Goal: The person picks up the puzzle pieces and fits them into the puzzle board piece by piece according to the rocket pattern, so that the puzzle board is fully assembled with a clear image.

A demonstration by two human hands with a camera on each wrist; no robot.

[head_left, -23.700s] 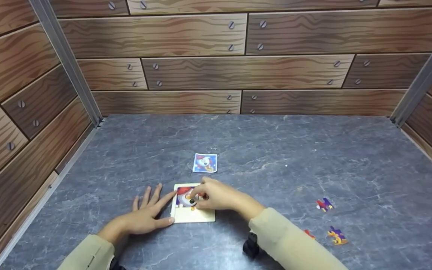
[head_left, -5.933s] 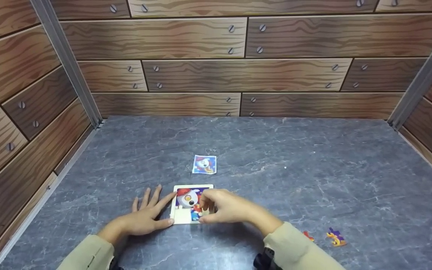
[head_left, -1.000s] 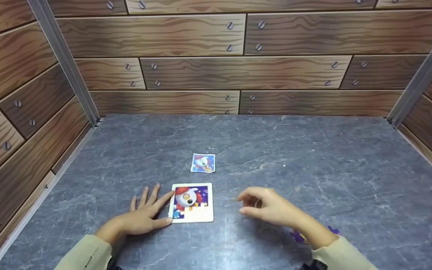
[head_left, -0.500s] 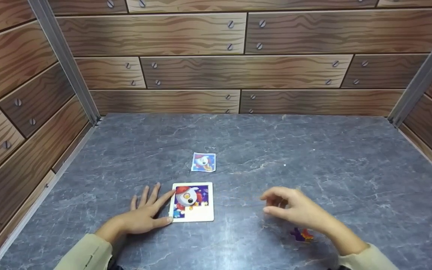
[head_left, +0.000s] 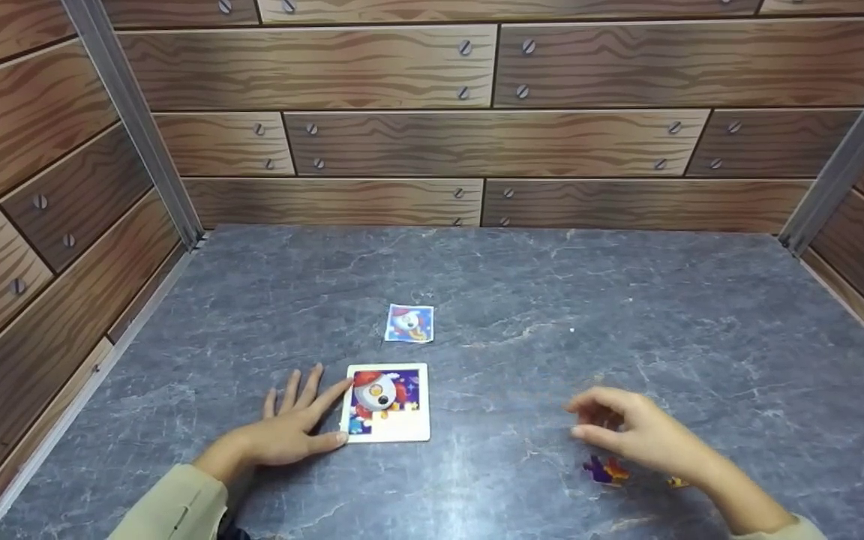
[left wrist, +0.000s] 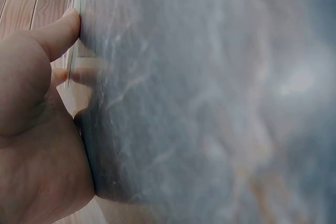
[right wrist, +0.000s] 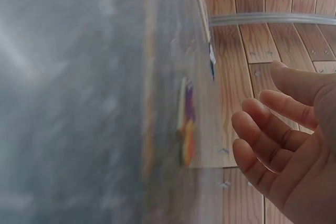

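My left hand (head_left: 289, 431) lies flat on the table, fingers spread, with index fingertip and thumb touching the left edge of a white-framed jigsaw puzzle tray (head_left: 400, 429). Pieces in the tray form a white cartoon face with a red hat; its lower right shows bare backing. My right hand (head_left: 631, 431), fingers loosely bent and holding nothing, hovers at the right. Just below its fingers lies a purple and orange puzzle piece (head_left: 606, 471), also seen in the right wrist view. Another, yellowish piece (head_left: 677, 482) is partly hidden by the right wrist.
A small picture card (head_left: 409, 324) with the same cartoon figure lies behind the tray. The grey marbled table (head_left: 507, 285) is bordered by wood-patterned walls (head_left: 402, 142) at the back and both sides.
My right hand has left the tray and moved right, toward the loose pieces. Since several seconds ago, a piece has filled the tray's lower left corner. The left hand stays put.
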